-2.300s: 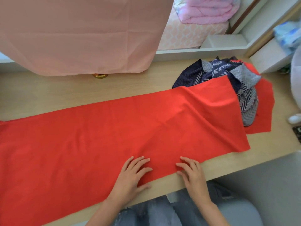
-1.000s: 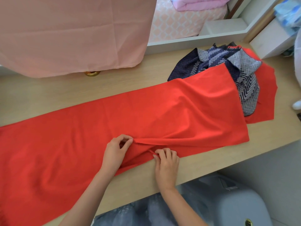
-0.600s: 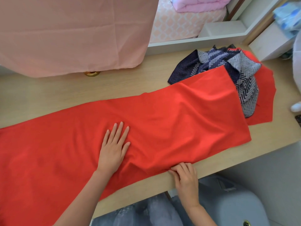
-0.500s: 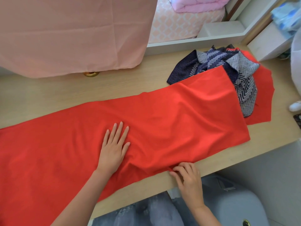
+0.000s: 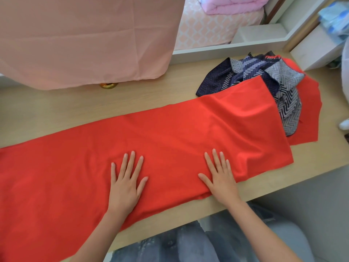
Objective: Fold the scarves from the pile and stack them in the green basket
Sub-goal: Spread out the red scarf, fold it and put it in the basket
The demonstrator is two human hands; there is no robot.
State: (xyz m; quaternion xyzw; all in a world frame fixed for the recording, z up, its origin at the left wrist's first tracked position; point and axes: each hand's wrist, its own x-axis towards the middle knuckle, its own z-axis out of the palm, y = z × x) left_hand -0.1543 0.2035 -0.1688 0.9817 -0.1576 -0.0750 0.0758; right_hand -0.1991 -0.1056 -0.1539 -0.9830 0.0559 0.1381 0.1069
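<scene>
A long red scarf (image 5: 170,137) lies stretched across the wooden table (image 5: 56,108), running from the left edge of view to the right. My left hand (image 5: 126,184) lies flat on it near the middle, fingers spread. My right hand (image 5: 221,178) lies flat on it too, close to the scarf's near edge. The scarf's right end drapes over a pile (image 5: 264,80) of navy and grey zigzag scarves, with another red cloth (image 5: 309,114) under them. No green basket is in view.
A pink cloth (image 5: 85,38) hangs over the table's far left, with a brass knob (image 5: 109,85) below its hem. A white ledge (image 5: 226,48) borders the far side. The table's near edge runs just below my hands, above my lap.
My right hand let go of the scarf's near edge and moved up onto the cloth, now lying flat. The left hand stays flat in about the same place. The fold ridge is smoothed out.
</scene>
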